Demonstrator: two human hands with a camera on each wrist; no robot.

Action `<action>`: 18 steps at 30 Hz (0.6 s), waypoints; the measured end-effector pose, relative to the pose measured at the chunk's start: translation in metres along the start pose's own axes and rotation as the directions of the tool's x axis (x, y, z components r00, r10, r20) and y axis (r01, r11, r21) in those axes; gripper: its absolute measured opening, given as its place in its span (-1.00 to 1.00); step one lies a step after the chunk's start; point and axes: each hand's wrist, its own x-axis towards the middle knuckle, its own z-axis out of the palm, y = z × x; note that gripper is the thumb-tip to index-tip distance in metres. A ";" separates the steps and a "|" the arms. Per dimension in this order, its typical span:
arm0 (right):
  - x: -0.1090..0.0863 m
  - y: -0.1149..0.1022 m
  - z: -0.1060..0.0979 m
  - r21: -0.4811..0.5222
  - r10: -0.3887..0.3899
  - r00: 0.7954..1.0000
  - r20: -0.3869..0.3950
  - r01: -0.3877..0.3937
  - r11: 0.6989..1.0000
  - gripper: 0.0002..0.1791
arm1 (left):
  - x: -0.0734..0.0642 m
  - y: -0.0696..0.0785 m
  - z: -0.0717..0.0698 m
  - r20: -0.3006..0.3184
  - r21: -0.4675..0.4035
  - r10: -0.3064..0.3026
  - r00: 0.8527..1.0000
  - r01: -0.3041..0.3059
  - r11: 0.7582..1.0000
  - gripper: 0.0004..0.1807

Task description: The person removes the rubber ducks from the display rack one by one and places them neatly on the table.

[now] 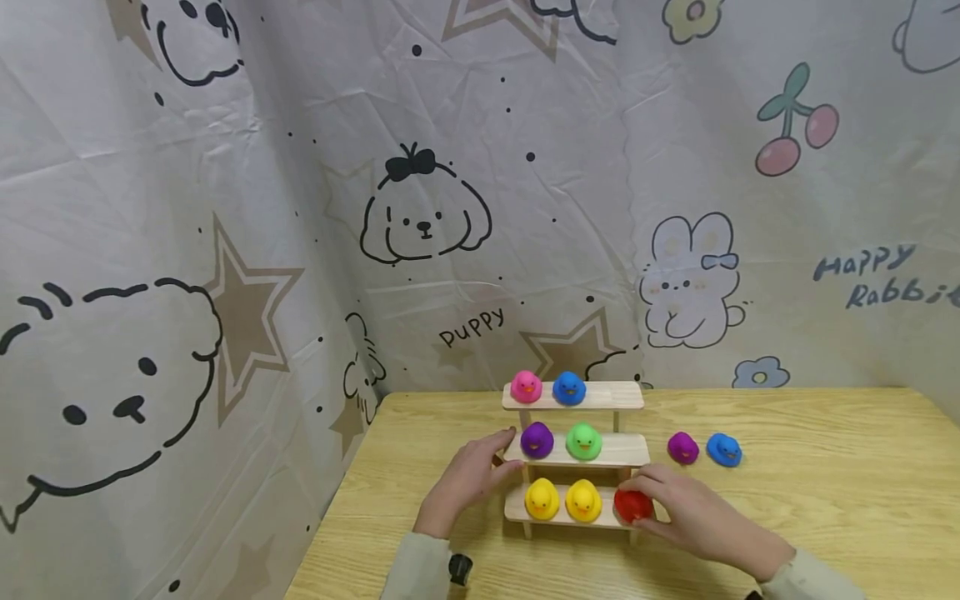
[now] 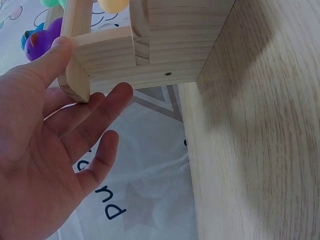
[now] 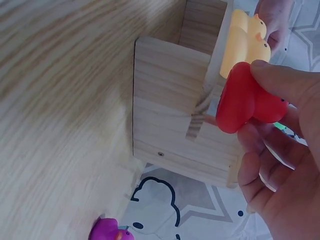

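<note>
A small three-tier wooden display shelf [image 1: 622,450] stands on the table with rubber ducks on its tiers. My left hand [image 1: 468,477] holds the left end of the middle tier, its thumb and index finger on either side of the board [image 2: 75,82]. In my right hand [image 1: 697,512], thumb and fingers pinch a red rubber duck [image 3: 240,100] at the right end of the bottom tier. Two yellow ducks [image 1: 562,500] sit left of it. On the middle tier are a purple duck [image 1: 537,440] and a green duck [image 1: 583,442]; a pink duck [image 1: 527,387] and a blue duck [image 1: 569,388] occupy the top.
To the right of the shelf, a magenta duck [image 1: 683,448] and another blue duck [image 1: 724,450] lie on the wooden table [image 1: 840,483]. A printed curtain [image 1: 555,250] hangs behind the table and along its left side.
</note>
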 end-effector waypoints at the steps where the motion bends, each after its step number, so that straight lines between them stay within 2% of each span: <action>1: 0.000 0.001 -0.001 -0.001 -0.006 1.000 -0.006 0.006 1.000 -0.58 | 0.000 0.000 0.000 0.000 0.000 0.000 1.000 0.000 1.000 -0.34; 7: -0.006 0.006 -0.006 0.005 -0.054 0.998 -0.046 0.054 0.999 -0.55 | 0.000 0.000 -0.001 -0.004 -0.002 0.011 1.000 -0.011 1.000 -0.35; 18: -0.016 0.015 -0.020 -0.024 -0.072 0.995 -0.062 0.070 0.997 -0.51 | -0.001 0.001 -0.001 -0.005 0.005 0.015 1.000 -0.015 1.000 -0.36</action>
